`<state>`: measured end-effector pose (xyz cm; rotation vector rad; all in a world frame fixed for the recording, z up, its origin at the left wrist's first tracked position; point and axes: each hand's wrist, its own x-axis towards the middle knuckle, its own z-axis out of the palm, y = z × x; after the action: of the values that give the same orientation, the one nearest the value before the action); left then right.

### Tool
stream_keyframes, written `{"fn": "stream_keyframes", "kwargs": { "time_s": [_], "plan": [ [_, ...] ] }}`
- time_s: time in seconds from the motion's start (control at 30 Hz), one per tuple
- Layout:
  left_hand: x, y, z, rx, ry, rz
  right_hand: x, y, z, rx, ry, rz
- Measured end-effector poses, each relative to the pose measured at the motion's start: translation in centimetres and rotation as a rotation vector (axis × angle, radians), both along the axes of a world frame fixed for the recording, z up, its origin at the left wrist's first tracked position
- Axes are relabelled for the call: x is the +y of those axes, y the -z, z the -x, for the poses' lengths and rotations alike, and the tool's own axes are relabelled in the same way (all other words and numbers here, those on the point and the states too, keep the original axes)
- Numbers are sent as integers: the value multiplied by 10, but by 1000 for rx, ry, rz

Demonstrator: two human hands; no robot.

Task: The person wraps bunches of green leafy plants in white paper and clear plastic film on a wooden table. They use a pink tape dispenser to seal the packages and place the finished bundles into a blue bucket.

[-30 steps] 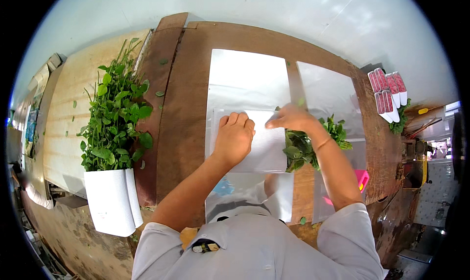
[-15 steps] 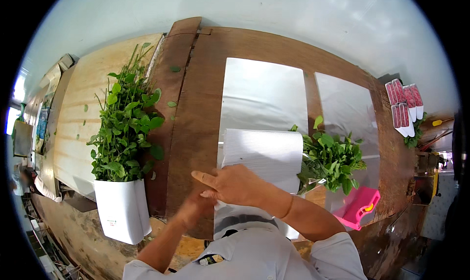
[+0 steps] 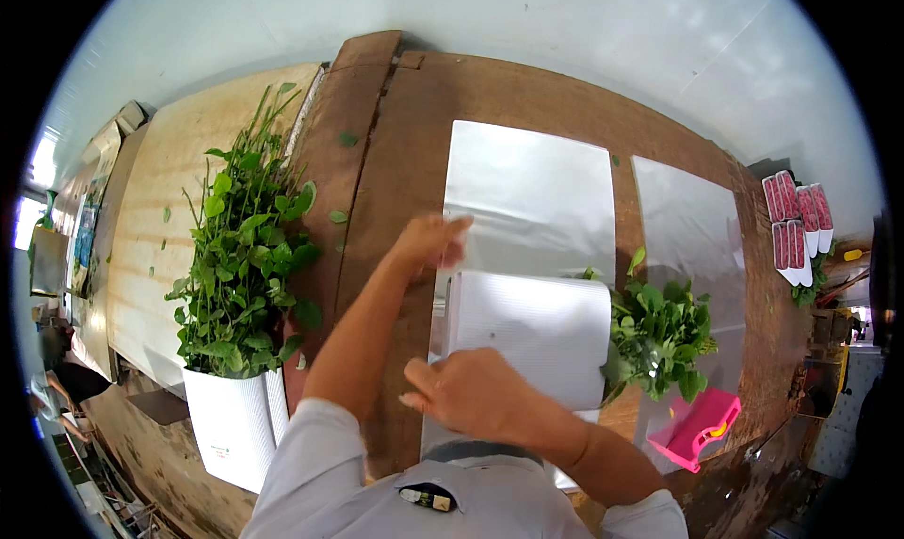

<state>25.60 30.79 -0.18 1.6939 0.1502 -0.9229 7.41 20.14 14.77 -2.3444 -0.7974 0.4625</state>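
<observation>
My left hand (image 3: pixel 435 242) is over the left edge of a shiny silver-white sheet (image 3: pixel 532 176), above the upper left corner of a white corrugated wrap (image 3: pixel 537 327). One finger stretches out; the others are blurred, and nothing shows in them. In front of the wrap's lower left part is my right hand (image 3: pixel 471 388), thumb and a finger apart, with no object visible between them. The wrap lies folded around a bunch of leafy green stems (image 3: pixel 659 332), whose leaves come out at its right end.
At left, another white wrap (image 3: pixel 226 421) holds long leafy stems (image 3: pixel 240 285) on a pale board. A pink tape dispenser (image 3: pixel 695 431) sits at the table's right front, near a second shiny sheet (image 3: pixel 692 205). Pink-and-white packs (image 3: pixel 791 224) stand far right.
My left hand has moved away from my right, up to the wrap's upper left corner. My right hand has shifted slightly down and right. The view has shifted a little.
</observation>
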Motion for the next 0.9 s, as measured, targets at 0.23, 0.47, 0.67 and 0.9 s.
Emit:
{"fn": "stream_keyframes", "kwargs": {
  "time_s": [0.23,0.47,0.67,0.9],
  "plan": [
    [-92,0,-140,-745,-240,-234,-9,11,30,127,293,-356],
    [-65,-173,-21,-1040,-139,215,-87,-41,18,-400,683,-365],
    [14,-206,138,-858,171,364,-114,-107,-7,-717,220,57],
    [-8,-181,184,-1336,318,-349,-141,-34,21,-579,201,216]
  ]
}}
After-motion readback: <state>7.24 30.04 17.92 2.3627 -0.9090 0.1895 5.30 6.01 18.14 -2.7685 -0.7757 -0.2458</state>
